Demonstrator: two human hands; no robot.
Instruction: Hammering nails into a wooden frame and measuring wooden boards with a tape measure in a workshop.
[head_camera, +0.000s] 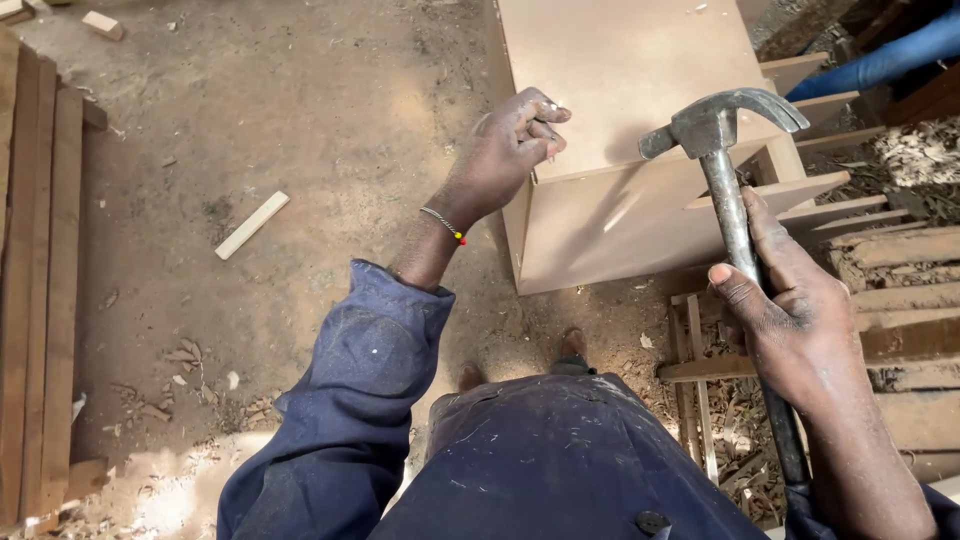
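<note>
My left hand (512, 148) rests at the near left corner of a pale fibreboard box (630, 70), fingertips pinched together on its top edge; whether a nail sits between them is too small to tell. A thin beaded bracelet circles that wrist. My right hand (790, 320) grips the metal handle of a claw hammer (722, 125), whose head is raised just above the box's near right corner. My dark blue sleeves and work coat fill the bottom of the view.
Dirt floor with a loose pale wood strip (252, 224) and chips. Long planks (40, 280) lie along the left edge. Stacked boards and slats (890, 270) crowd the right. A blue-sleeved arm of another person (885, 62) shows at top right.
</note>
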